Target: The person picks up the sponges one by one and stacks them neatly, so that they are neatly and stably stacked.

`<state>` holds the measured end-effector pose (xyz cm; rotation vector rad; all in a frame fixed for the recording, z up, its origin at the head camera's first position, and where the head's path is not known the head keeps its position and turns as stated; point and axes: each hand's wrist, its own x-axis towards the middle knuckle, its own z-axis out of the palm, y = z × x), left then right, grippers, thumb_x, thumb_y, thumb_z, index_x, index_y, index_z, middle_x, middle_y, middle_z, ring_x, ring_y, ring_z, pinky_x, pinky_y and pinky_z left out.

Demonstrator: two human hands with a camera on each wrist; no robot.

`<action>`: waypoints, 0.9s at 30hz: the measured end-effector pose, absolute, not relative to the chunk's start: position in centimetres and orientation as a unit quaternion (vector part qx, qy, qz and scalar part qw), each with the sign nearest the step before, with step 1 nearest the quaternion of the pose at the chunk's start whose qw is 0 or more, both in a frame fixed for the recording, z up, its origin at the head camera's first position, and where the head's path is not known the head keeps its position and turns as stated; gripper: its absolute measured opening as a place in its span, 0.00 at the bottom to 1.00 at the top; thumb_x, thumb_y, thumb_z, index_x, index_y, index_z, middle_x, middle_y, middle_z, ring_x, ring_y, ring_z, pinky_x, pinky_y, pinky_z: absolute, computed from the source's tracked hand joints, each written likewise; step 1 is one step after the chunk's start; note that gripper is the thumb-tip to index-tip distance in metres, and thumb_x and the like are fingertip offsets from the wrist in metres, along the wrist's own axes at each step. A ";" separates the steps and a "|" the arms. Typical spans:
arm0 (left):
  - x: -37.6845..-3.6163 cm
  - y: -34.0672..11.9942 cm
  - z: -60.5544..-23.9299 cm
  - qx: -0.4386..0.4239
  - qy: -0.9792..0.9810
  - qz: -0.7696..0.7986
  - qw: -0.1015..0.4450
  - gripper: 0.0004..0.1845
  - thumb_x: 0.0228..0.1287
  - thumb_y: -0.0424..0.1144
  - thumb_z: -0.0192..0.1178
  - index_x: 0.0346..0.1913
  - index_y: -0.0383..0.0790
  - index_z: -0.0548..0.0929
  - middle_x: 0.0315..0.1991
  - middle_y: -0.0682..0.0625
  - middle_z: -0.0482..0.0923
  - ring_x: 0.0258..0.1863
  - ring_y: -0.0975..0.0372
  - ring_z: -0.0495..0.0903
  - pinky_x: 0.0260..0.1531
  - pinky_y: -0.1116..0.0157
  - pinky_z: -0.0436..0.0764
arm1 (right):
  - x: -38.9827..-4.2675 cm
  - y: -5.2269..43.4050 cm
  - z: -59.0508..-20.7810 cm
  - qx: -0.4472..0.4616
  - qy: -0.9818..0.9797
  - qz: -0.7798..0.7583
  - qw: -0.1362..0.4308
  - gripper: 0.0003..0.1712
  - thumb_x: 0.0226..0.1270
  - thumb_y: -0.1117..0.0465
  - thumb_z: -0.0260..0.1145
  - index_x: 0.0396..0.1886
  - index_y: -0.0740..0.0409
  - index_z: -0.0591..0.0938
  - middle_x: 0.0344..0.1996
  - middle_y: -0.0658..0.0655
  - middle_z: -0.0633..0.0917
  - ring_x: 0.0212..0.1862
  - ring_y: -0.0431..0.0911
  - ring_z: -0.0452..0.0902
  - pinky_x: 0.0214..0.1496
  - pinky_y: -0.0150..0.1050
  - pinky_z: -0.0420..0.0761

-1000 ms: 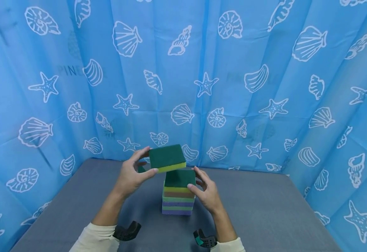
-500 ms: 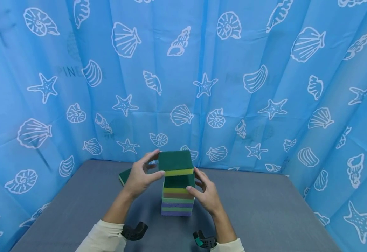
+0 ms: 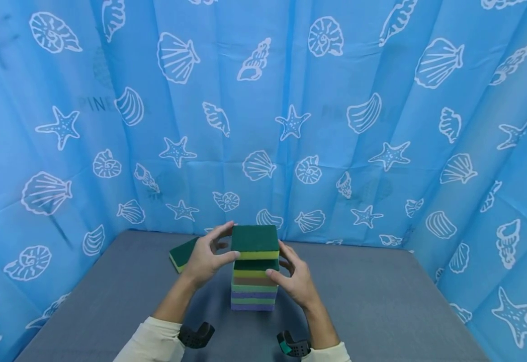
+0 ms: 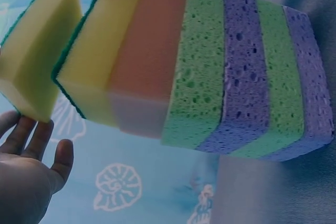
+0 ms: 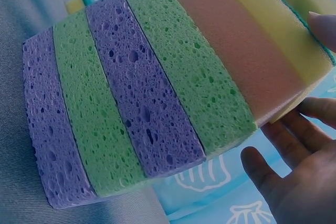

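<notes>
My left hand holds a yellow sponge with a dark green scouring face by its left side, thumb at the front. Below it stands a stack of sponges, purple and green porous ones at the bottom, a brownish-pink one above. Topping the stack is another yellow-and-green scouring sponge. A narrow wedge of space separates it from the held sponge in the left wrist view. My right hand grips this upper stack sponge at its right side, thumb on the front and fingers along the side.
Another green-and-yellow sponge lies on the grey table behind my left hand, partly hidden by it. A blue curtain with white shells surrounds the back and sides. Black wrist straps sit at both sleeves.
My left hand has carried its sponge rightward and down over the stack, levelling it out. The sponge lying behind has come into fuller view. My right hand has stayed almost still.
</notes>
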<state>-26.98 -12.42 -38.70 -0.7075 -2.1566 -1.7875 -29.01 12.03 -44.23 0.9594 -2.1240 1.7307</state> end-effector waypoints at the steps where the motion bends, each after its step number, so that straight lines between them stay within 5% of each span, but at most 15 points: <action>1: -27.0 -12.4 -38.8 -0.243 -0.740 -0.615 0.125 0.36 0.60 0.30 0.65 0.71 0.33 0.63 0.66 0.39 0.65 0.64 0.48 0.64 0.57 0.43 0.64 | -28.9 12.0 -44.1 0.329 -0.727 0.591 0.119 0.40 0.62 0.68 0.67 0.73 0.60 0.62 0.64 0.59 0.70 0.63 0.53 0.67 0.57 0.56 0.70; 9: -27.2 -12.1 -39.5 -0.244 -0.740 -0.616 0.111 0.36 0.60 0.31 0.66 0.71 0.33 0.64 0.66 0.39 0.66 0.64 0.47 0.64 0.57 0.43 0.64 | -27.0 11.7 -41.5 0.335 -0.726 0.590 0.114 0.39 0.61 0.73 0.65 0.71 0.72 0.61 0.63 0.68 0.69 0.61 0.59 0.67 0.56 0.61 0.69; 27: -27.1 -12.0 -40.2 -0.243 -0.744 -0.613 0.107 0.36 0.60 0.30 0.65 0.71 0.33 0.64 0.66 0.38 0.65 0.64 0.47 0.64 0.58 0.42 0.64 | -26.8 11.7 -41.3 0.333 -0.722 0.596 0.110 0.40 0.61 0.73 0.66 0.71 0.72 0.60 0.62 0.68 0.70 0.62 0.61 0.66 0.55 0.63 0.69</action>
